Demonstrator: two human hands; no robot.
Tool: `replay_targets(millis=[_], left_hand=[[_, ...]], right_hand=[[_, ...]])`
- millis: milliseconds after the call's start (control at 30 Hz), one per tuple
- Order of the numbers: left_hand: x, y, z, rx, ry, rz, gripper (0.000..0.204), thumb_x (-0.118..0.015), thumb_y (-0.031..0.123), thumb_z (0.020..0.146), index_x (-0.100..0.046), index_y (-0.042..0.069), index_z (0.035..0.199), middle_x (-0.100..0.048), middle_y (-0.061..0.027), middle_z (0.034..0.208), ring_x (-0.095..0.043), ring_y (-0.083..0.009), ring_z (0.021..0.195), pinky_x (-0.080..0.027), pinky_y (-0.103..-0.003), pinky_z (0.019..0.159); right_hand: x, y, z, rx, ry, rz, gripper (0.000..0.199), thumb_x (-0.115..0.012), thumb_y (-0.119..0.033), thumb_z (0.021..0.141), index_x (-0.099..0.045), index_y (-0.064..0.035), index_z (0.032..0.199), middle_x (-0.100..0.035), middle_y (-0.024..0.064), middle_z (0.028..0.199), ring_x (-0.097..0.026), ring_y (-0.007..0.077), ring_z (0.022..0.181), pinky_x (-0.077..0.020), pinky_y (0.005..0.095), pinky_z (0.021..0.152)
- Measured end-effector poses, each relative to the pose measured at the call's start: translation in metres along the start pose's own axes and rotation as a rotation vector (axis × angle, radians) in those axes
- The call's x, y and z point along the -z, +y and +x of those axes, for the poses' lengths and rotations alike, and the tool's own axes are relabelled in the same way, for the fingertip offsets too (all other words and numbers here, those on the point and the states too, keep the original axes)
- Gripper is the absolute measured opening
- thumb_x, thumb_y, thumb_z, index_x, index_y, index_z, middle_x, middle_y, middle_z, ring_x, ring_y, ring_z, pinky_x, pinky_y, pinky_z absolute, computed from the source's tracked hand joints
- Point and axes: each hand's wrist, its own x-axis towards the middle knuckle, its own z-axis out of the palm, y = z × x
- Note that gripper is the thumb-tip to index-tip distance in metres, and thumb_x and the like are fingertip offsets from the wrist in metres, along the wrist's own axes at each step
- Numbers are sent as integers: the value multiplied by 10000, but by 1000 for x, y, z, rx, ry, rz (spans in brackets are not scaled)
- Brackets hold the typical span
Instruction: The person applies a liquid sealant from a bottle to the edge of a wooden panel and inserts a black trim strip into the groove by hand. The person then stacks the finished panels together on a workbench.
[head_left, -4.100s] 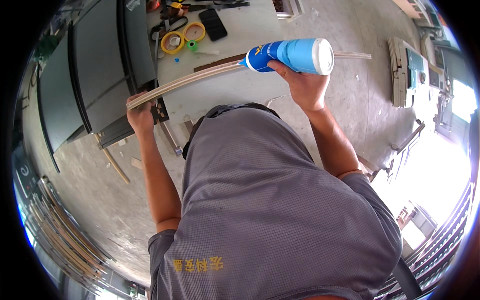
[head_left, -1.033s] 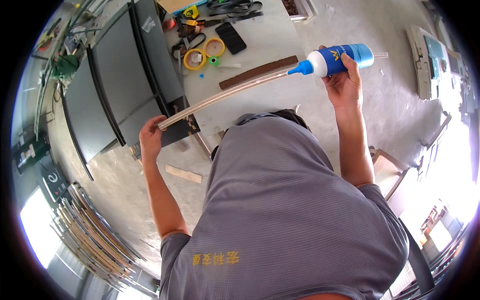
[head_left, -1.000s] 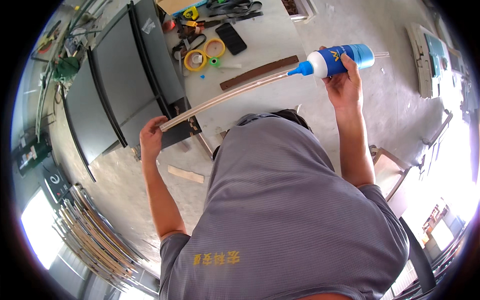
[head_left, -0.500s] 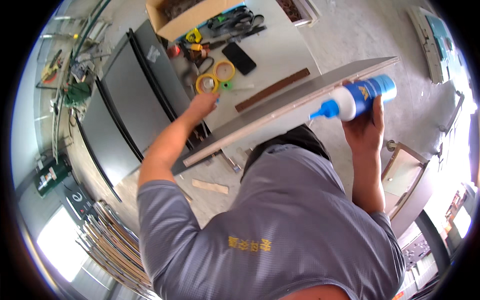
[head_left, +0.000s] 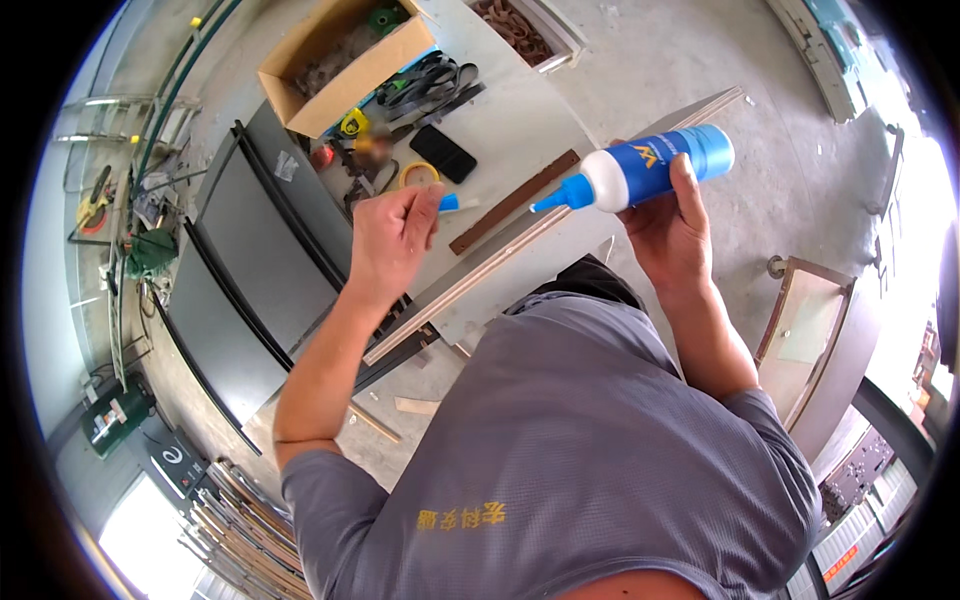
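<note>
My right hand [head_left: 668,240] grips a blue-and-white glue bottle [head_left: 640,172], tilted so its pointed blue nozzle aims left. Between the thumb and fingers of my left hand [head_left: 393,240] is a small blue cap [head_left: 449,202], partly hidden by the fingers. Below both hands, a long grey panel [head_left: 590,238] stands on edge in front of me, its pale narrow edge facing up and running slantwise. Just beyond it, a brown strip [head_left: 512,204] lies on the table [head_left: 520,115].
On the table are a black phone [head_left: 443,153], a yellow tape roll [head_left: 405,174], a tape measure [head_left: 353,123], black straps [head_left: 425,88] and an open cardboard box [head_left: 360,82]. Grey panels with black edges [head_left: 250,215] lie to the left. A wooden frame [head_left: 805,340] stands at right.
My left hand has come up and back from the tape rolls, with the blue cap now showing. My right hand has brought the glue bottle leftward, bringing its nozzle nearer my left hand.
</note>
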Motion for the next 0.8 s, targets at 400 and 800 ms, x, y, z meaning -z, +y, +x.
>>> replay_targets(millis=[400,800], left_hand=[[-20,62,-69,-59,219,-188,457,-548,293,1053,-585,5,700,-511,2,563,-457,-63,492,-343,-239,463],[-32,66,-75,-174,262,-290,316,-599,293,1028,-615,7,896,-578,-22,722,-496,-51,653,-379,-227,541]], right_hand=[[-49,14,-24,-6,-221,-58,571,-625,-448,975,-496,-7,1315,-624,180,1293,-642,277,1176,-547,426,993],[-56,14,-38,78,-267,-79,560,-697,-413,934,-539,12,1263,-658,148,1213,-675,244,1089,-561,412,949]])
